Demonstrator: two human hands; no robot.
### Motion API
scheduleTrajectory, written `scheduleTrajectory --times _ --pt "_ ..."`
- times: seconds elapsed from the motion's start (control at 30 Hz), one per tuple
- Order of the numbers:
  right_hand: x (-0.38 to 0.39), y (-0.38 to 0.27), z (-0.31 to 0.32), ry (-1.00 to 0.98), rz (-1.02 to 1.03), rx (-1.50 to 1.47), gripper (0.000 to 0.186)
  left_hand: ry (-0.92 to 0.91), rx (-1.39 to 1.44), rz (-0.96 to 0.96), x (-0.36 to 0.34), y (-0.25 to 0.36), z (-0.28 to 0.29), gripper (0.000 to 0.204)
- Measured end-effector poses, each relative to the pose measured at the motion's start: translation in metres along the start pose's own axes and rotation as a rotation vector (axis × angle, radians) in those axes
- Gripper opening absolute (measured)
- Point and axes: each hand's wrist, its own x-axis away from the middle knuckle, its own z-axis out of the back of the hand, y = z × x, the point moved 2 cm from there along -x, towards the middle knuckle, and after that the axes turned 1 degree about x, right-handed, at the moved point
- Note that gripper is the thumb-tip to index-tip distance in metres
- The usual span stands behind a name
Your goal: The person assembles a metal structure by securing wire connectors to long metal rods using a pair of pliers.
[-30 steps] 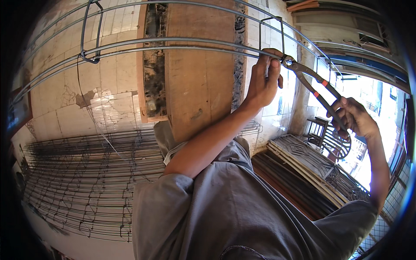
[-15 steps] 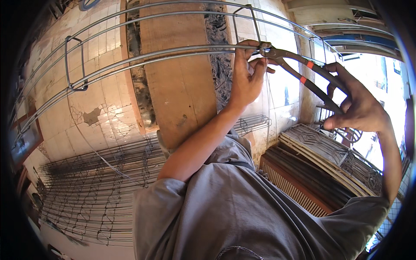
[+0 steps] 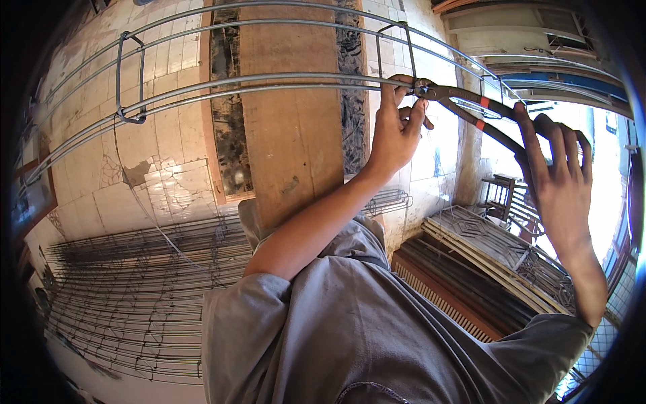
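Long-handled nippers [image 3: 464, 101] with orange-red bands on both handles have their jaws at the corner where a bent steel stirrup [image 3: 411, 54] meets the lower steel rods [image 3: 303, 82]. Just left of the jaws, my left hand [image 3: 397, 135] curls its fingers round the rod end, thumb up beside the jaws. Whether a thin tie wire is between those fingertips is too small to tell. My right hand [image 3: 562, 188] lies over the handle ends, fingers long and fairly straight, the handles running behind the fingers and palm. Another stirrup [image 3: 131, 77] stands on the rods further left.
Below the rods a brown wooden plank [image 3: 293, 135] runs toward me. On the cracked tiled floor [image 3: 168, 155], stacked rod cages [image 3: 141, 296] lie at the lower left. Metal grilles [image 3: 498, 242] are piled at the right, near a dark metal stool [image 3: 501, 198].
My right hand has rolled over on the handles, its fingers now straighter and pointing up. The handles have come closer together. My left hand stays by the jaws; the view has shifted slightly.
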Motion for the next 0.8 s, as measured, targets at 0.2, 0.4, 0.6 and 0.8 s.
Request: scheduleTrajectory --times 0.2,0.4,0.6,0.8 --pt "-0.003 0.001 0.006 0.155 0.173 0.079 0.056 0.005 0.024 -0.046 0.000 0.003 -0.002 0.053" --pt "0.002 0.009 -0.026 -0.391 -0.381 -1.235 0.030 -0.035 0.015 -0.085 -0.003 0.011 -0.001 0.060" --pt "0.032 -0.014 -0.066 -0.686 -0.903 -2.029 0.061 -0.052 0.048 -0.011 0.000 0.006 0.000 0.058" --pt "0.071 -0.067 -0.081 -0.483 -1.050 -2.404 0.055 0.016 -0.048 -0.110 0.002 0.007 0.003 0.064"
